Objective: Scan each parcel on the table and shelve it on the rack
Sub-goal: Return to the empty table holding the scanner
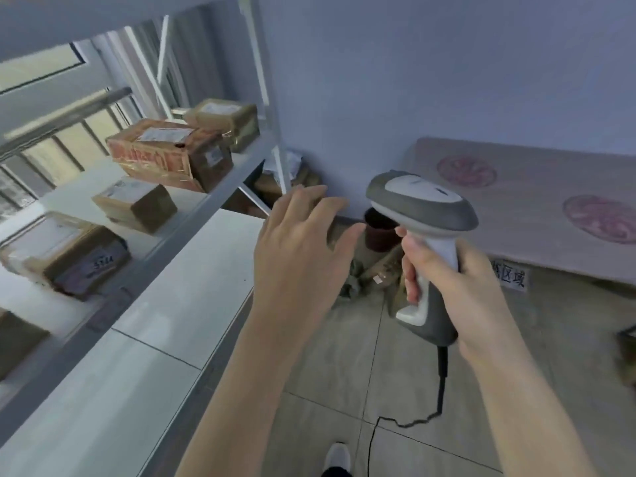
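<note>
Blur smears the parcels (168, 156) lying on the rack (192, 218) at our left, so we cannot read their labels. Our left hand (303, 249) hides part of a cardboard heap (382, 270) on the floor. That hand hovers, fingers spread and relaxed, holding nothing. Our right hand (457, 287) grips the barcode scanner (421, 215) by its handle, upright, near the table (537, 215).

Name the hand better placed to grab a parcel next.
Left, probably. The left hand is open and empty, nearer the rack; the right hand grips the scanner.
</note>
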